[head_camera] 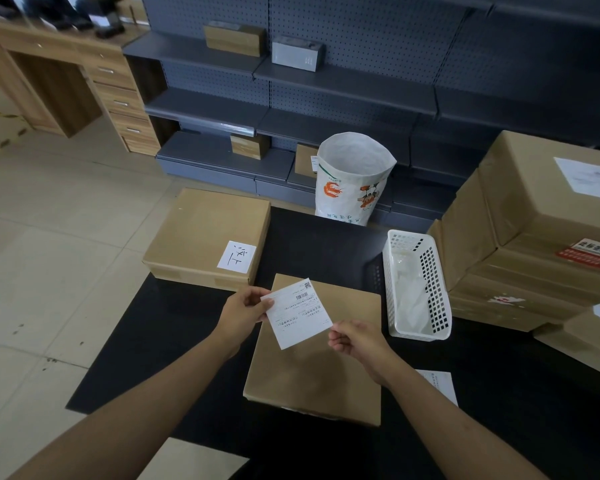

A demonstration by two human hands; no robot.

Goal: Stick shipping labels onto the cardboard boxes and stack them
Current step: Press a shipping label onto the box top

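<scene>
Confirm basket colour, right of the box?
White, with a grid of square holes in its walls: the basket, seen in the head view.

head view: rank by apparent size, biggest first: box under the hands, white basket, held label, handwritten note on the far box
1. Box under the hands, largest.
2. White basket.
3. Held label, pinched by the left hand and right hand; it is raised nearer the camera, so it may look oversized.
4. Handwritten note, smallest.

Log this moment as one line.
stage: label held over box | left hand: pinches label | right hand: pinches label | box: unlabelled, on black mat
</scene>
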